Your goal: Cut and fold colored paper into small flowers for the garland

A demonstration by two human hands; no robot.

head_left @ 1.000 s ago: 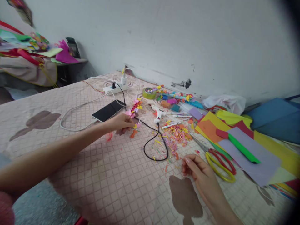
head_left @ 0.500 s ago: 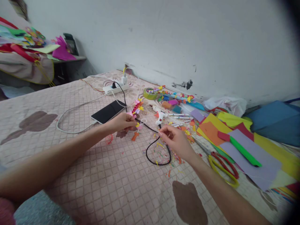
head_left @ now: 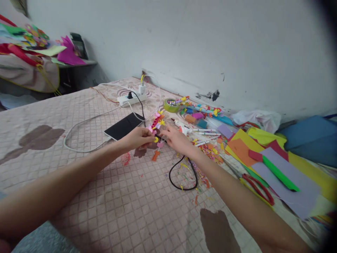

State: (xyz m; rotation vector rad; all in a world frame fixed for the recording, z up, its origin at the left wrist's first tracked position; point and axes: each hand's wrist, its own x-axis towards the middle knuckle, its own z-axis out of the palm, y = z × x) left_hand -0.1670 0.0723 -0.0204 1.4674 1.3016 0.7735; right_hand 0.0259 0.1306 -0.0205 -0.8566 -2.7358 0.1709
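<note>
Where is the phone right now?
The phone lies flat on the bed cover, just beyond the left hand, near the white power strip.

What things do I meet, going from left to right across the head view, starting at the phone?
Phone → left hand → right hand → orange paper → green strip.

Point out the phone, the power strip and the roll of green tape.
phone (head_left: 123,126), head view, middle of its dark screen.
power strip (head_left: 131,99), head view, its white body.
roll of green tape (head_left: 170,106), head view, its outer rim.
</note>
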